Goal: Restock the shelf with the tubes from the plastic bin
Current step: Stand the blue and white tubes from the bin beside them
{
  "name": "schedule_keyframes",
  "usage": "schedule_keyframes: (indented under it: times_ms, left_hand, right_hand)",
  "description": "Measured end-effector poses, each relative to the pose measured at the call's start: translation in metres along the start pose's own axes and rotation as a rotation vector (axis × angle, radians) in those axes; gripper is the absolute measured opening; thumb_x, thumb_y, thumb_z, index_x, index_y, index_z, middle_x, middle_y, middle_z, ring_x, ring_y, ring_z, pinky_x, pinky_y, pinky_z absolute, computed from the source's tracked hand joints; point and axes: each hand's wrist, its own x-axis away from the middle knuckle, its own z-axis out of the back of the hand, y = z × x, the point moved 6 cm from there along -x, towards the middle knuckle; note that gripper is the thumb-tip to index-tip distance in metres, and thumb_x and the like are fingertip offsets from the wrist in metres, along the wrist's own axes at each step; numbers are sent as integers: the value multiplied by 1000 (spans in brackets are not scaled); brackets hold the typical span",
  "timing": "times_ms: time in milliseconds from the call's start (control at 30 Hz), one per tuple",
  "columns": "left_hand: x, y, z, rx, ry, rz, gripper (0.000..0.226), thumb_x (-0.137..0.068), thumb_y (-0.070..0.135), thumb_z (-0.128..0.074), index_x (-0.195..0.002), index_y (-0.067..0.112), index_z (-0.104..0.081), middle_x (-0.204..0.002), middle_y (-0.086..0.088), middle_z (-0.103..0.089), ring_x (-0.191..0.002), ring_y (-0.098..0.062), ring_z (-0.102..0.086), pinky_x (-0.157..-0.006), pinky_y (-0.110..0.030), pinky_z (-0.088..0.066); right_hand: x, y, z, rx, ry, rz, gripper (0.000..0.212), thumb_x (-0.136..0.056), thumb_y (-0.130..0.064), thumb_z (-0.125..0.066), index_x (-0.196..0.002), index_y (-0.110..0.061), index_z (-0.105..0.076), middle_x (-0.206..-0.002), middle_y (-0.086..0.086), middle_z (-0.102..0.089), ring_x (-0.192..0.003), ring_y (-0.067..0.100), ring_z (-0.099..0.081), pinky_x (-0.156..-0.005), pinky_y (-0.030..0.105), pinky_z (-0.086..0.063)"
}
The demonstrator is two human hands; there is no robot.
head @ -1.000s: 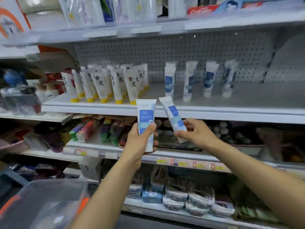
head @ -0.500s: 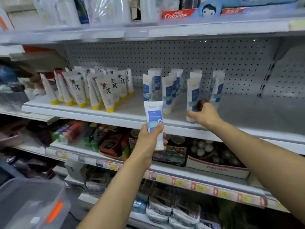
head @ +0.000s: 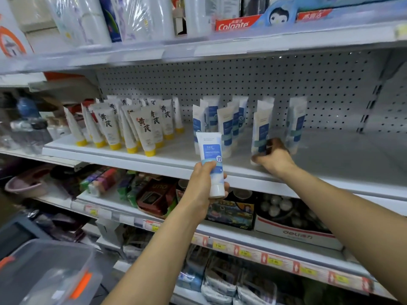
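While the plastic bin sits low at the left, below the shelf, yellow-capped tubes crowd the shelf's left end. Just before its front edge the left hand grips a spare tube upright, cap down. Further right, blue-labelled tubes stand in short rows, and the right hand curls round the base of the front tube, near the front edge. Placing seems under way; next comes a clean release without toppling neighbours, then a free spot for the spare tube.
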Motion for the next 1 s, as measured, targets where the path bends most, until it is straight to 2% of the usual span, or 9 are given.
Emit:
schedule_keyframes:
  times_ms: [67, 167, 267, 333, 400, 500, 633, 767, 1000]
  left_hand:
    - [-1, -2, -1, 27, 10, 15, 27, -98, 26, -44, -120, 12, -48, -91, -12, -61, -66, -20, -60, -64, -34, -51]
    - [-2, -3, -9, 46, 11, -7, 24, -98, 24, -43, -117, 12, -50, -91, -10, -60, -73, -19, -59, -75, -44, -53]
    - [0, -3, -21, 53, -12, -43, 22, -97, 21, -42, -115, 15, -53, -94, -9, -60, -81, -19, -57, -89, -52, -49]
    - [2, -1, -35, 49, -68, -71, 24, -96, 19, -40, -114, 14, -55, -97, -11, -64, -82, -21, -60, -83, -47, -50]
    - [6, 3, -50, 29, -129, -106, 25, -96, 17, -39, -112, 15, -57, -93, -10, -68, -74, -18, -65, -73, -41, -51]
    - [10, 5, -69, -80, -182, -153, 26, -97, 13, -38, -113, 19, -57, -97, -6, -68, -70, -8, -67, -69, -36, -52]
    - [6, 4, -79, -273, -177, -176, 32, -96, 25, -48, -128, 27, -50, -125, 6, -56, -103, -1, -55, -91, -37, -50]
    - [2, 3, -81, -333, -130, -209, 32, -96, 26, -53, -127, 24, -49, -127, 4, -50, -103, -1, -53, -91, -35, -52]
    - [-10, 7, -85, -429, -112, -238, 22, -95, 20, -53, -117, 23, -53, -123, -3, -54, -109, -15, -56, -84, -34, -55]
  right_hand:
    - [12, -4, 8, 9, 49, 15, 52, -82, -24, -74, -121, -6, -44, -111, 10, -56, -105, 30, -56, -84, 35, -46]
    - [38, -20, 17, -102, 88, 125, 21, -88, -22, -66, -97, -10, -50, -80, -3, -52, -79, 20, -53, -67, 29, -41]
    - [61, -39, 5, -278, -214, 256, 19, -86, -22, -70, -96, -7, -64, -81, 1, -63, -70, 10, -55, -65, 26, -46]
    - [78, -47, -3, -243, -439, 273, 21, -86, -21, -70, -102, -7, -66, -81, -3, -66, -62, -2, -56, -59, 17, -45]
    - [84, -47, -3, -256, -523, 243, 20, -87, -10, -67, -107, -7, -65, -73, -8, -63, -52, -7, -53, -49, 9, -39]
    - [80, -37, 13, -286, -468, 218, 24, -84, -2, -67, -107, -8, -65, -70, -8, -63, -51, -4, -53, -49, 10, -39]
    - [63, -11, 46, -147, -235, 239, 42, -77, -11, -76, -115, -15, -61, -101, -1, -69, -90, 13, -66, -75, 23, -52]
    - [37, 23, 77, -86, -9, 151, 40, -77, -13, -76, -111, -16, -56, -104, 2, -67, -90, 17, -63, -81, 32, -52]
    - [7, 44, 83, -16, 45, 94, 50, -75, -17, -76, -119, -15, -52, -108, 5, -63, -94, 24, -59, -80, 31, -46]
